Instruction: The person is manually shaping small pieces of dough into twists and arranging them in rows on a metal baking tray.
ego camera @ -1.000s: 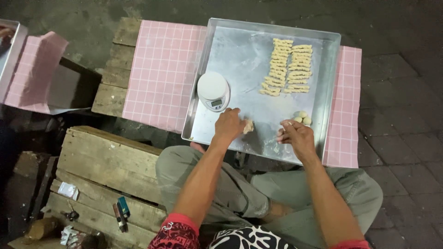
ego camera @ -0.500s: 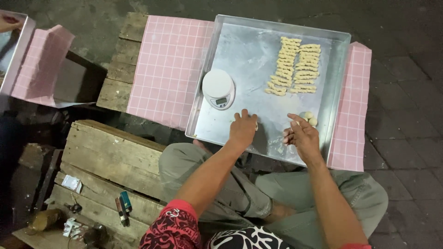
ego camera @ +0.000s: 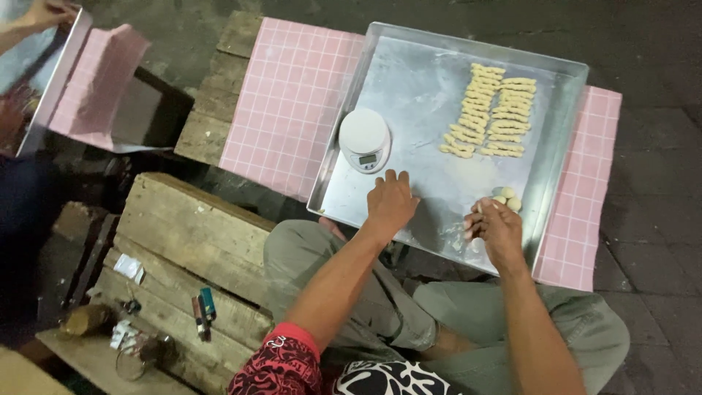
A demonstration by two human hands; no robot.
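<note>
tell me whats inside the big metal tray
Inside the metal tray: a small white kitchen scale, two rows of shaped dough pieces and some dough balls. Anything under the left hand is hidden.

Small pale dough balls [ego camera: 506, 199] are sitting clustered on the metal tray [ego camera: 409, 88], touching each other, at roughly 4 o'clock of the tray floor. Two columns of finished ridged dough pieces [ego camera: 488, 111] are lying side by side at 1 o'clock, pale yellow, packed tight, the columns angling slightly toward 7 o'clock.
</note>
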